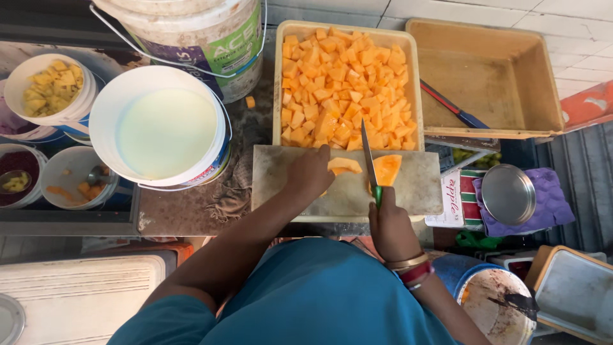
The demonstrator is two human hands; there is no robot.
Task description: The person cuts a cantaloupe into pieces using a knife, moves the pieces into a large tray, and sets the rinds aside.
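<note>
Leftmost, a white bucket [165,131] of pale liquid stands on the tabletop [191,214]. Right of it, the left hand [310,174] lies on the cutting board [348,188], fingers pressed on a melon slice [343,165]. Just right, the right hand [391,227] holds a green-handled knife [370,163], fingers wrapped around it, blade between that slice and another piece [386,168]. Beyond, a tray [278,96] holds melon cubes [345,83].

Left hand [311,174]: palm down, fingers curled, forearm extended forward. Right hand [391,230]: closed fist grip, banded wrist, arm bent.
</note>
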